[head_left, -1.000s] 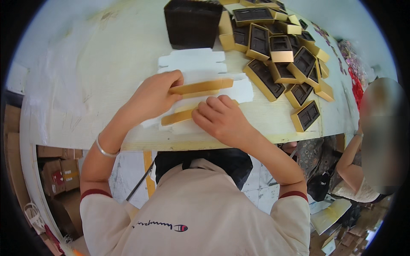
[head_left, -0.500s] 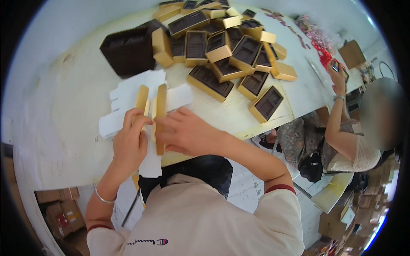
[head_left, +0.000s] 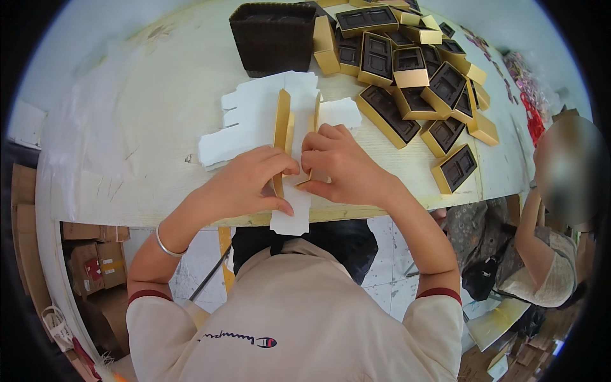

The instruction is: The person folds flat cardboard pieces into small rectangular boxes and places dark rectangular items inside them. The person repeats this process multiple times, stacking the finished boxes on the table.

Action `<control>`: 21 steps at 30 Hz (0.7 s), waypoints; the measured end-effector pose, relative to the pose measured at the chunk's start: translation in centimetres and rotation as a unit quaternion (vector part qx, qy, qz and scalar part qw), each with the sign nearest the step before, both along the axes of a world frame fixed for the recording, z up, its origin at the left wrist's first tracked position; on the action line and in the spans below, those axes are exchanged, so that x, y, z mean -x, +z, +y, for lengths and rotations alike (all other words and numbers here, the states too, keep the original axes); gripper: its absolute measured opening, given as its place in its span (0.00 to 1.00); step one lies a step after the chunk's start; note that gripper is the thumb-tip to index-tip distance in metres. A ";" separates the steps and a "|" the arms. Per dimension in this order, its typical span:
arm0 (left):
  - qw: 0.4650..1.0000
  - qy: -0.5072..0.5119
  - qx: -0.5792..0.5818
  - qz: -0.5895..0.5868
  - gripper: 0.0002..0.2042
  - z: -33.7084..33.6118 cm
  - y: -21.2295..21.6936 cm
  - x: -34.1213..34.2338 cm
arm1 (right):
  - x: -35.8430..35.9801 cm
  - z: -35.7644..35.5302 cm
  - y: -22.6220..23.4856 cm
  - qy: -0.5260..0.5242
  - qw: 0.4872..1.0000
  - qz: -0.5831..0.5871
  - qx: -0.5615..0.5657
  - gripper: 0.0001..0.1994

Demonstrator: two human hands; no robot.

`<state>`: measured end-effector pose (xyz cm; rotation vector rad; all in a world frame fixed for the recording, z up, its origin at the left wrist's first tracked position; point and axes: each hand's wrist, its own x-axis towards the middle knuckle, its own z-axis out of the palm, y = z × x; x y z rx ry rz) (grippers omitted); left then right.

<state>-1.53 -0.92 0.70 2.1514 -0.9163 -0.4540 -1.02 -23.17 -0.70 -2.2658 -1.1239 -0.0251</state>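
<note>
A partly folded carton (head_left: pixel 288 197), white inside and gold outside, lies in front of me at the table's near edge. Its two long gold walls stand up, and a white end flap points toward my body. My left hand (head_left: pixel 251 181) is closed on the near end of the left wall, thumb on the inner side by the flap. Opposite it, my right hand (head_left: pixel 347 164) pinches the near end of the right wall between curled fingers and thumb. Beneath and beyond the carton lie flat white carton blanks (head_left: pixel 258 108).
A stack of dark brown plastic trays (head_left: pixel 270 41) stands behind the blanks. Several gold boxes with dark inserts (head_left: pixel 388 114) are heaped at the back right. Another person (head_left: pixel 541 254) sits at the right side. Brown cardboard boxes (head_left: pixel 95 264) are under the table at left.
The view has swung left, so the table's contents appear farther right. My hands have shifted to the near ends of the carton's walls, and my right fingers have curled into a pinch.
</note>
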 end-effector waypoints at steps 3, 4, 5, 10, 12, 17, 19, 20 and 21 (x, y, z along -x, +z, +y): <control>0.994 0.018 0.027 -0.107 0.22 -1.2 -1.0 -0.1 | 0.2 0.3 -0.2 -0.010 0.999 0.043 -0.031 0.12; 0.995 0.046 0.023 -0.087 0.21 -1.6 -1.3 0.0 | 0.2 0.2 -0.3 -0.016 0.997 0.069 -0.035 0.12; 0.995 0.073 0.019 -0.066 0.20 -1.9 -1.5 0.1 | 0.2 0.1 -0.5 -0.021 0.994 0.095 -0.039 0.12; 0.989 0.078 0.036 -0.124 0.15 -2.0 -2.7 0.1 | 1.0 -0.9 -0.7 -0.031 0.964 0.199 -0.174 0.27; 0.982 0.071 0.015 -0.177 0.14 -2.2 -2.4 0.2 | 2.2 -2.0 0.1 -0.042 0.972 0.169 -0.158 0.35; 0.990 0.097 0.005 -0.102 0.09 -2.4 -1.8 0.0 | 6.8 -0.8 -1.3 -0.086 0.993 -0.080 0.027 0.39; 0.993 0.101 0.024 -0.057 0.07 -2.4 -1.3 0.0 | 6.6 0.1 -2.7 -0.107 0.986 -0.127 -0.032 0.37; 0.995 0.093 0.028 -0.026 0.08 -2.4 -0.9 -0.3 | 6.2 0.2 -3.0 -0.114 0.980 -0.148 -0.075 0.36; 0.996 0.089 0.026 0.008 0.08 -2.0 -0.4 -0.4 | 5.9 0.7 -3.2 -0.116 0.972 -0.165 -0.124 0.35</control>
